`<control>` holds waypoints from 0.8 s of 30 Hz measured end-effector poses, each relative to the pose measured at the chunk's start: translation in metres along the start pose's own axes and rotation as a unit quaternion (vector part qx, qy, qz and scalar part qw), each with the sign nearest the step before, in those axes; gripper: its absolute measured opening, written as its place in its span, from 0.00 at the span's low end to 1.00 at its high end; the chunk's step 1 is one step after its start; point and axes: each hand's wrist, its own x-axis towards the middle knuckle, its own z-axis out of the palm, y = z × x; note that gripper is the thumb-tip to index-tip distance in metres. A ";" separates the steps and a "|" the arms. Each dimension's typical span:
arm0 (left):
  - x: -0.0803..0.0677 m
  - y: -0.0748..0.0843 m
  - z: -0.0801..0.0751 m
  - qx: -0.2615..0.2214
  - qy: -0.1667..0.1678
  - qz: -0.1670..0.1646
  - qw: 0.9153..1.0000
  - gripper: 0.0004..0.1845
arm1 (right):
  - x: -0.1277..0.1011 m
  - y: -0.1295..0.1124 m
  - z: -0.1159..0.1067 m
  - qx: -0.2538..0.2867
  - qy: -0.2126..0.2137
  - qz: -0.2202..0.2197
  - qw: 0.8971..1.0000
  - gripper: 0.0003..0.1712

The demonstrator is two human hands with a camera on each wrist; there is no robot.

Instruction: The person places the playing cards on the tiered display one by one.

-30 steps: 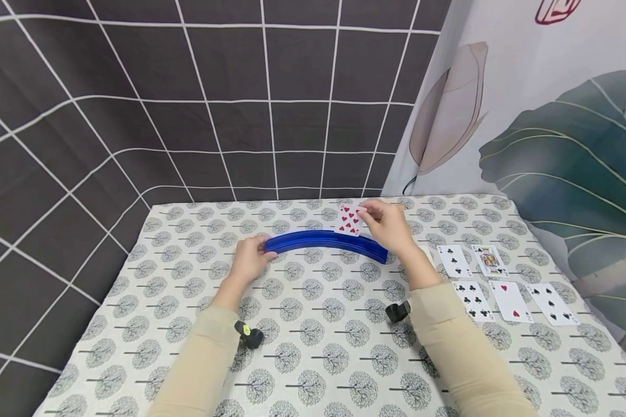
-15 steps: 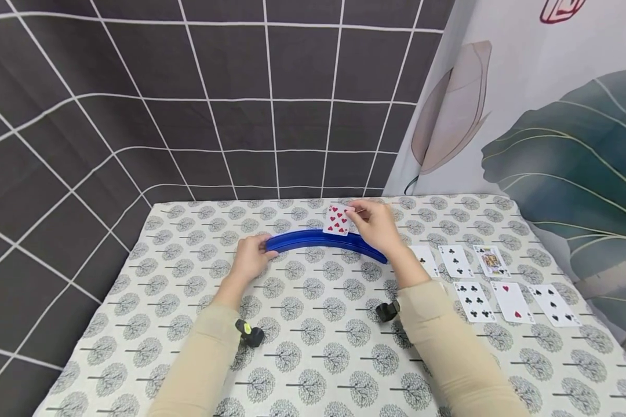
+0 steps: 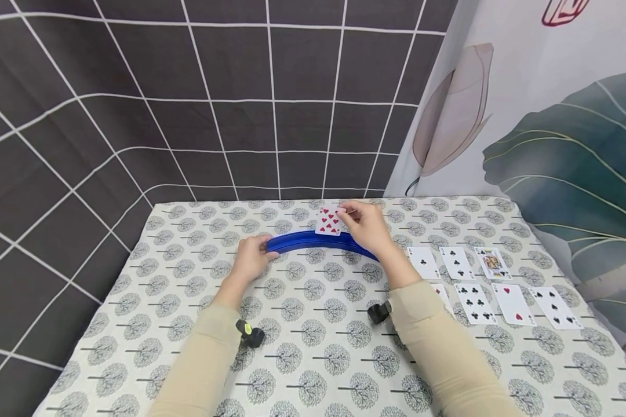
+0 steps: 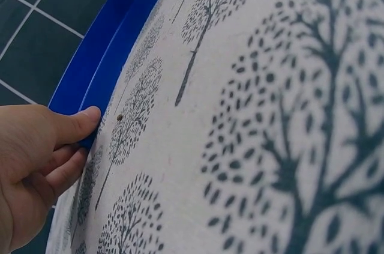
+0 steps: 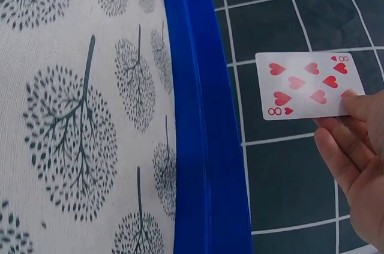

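Note:
A blue curved playing-card holder [image 3: 302, 239] lies on the tree-print tablecloth, bowed away from me. My left hand [image 3: 249, 259] grips its left end, thumb [image 4: 84, 123] on the near face and fingers behind and below. An eight of hearts playing card [image 3: 327, 223], face towards me, is pinched by one corner between thumb and fingers of my right hand [image 3: 369, 227]. The card's lower edge overlaps the holder's far side in the head view; in the right wrist view, the same card [image 5: 309, 86] shows apart from the holder [image 5: 207, 122]. My right wrist hides the holder's right end.
Several playing cards lie face up in two rows at the right, among them a king [image 3: 492, 263], a six of clubs [image 3: 476, 303] and a two of hearts [image 3: 514, 304]. My right sleeve partly covers a diamond card [image 3: 442, 294]. A dark gridded cloth [image 3: 229, 127] hangs behind the table.
My right hand has carried the eight of hearts leftwards along the holder, uncovering more of the cards at the right. The left hand keeps its grip on the holder's left end.

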 end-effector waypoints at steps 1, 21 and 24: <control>0.000 0.000 0.000 0.001 0.000 0.000 1.000 0.26 | 0.000 -0.001 0.001 0.001 0.001 -0.002 1.000 0.09; -0.001 -0.003 0.000 -0.001 -0.003 0.004 1.000 0.24 | 0.007 -0.015 0.025 0.006 -0.012 -0.042 0.999 0.06; 0.000 -0.003 0.001 0.005 -0.002 0.009 1.000 0.24 | 0.009 -0.016 0.029 0.003 -0.015 -0.044 0.999 0.07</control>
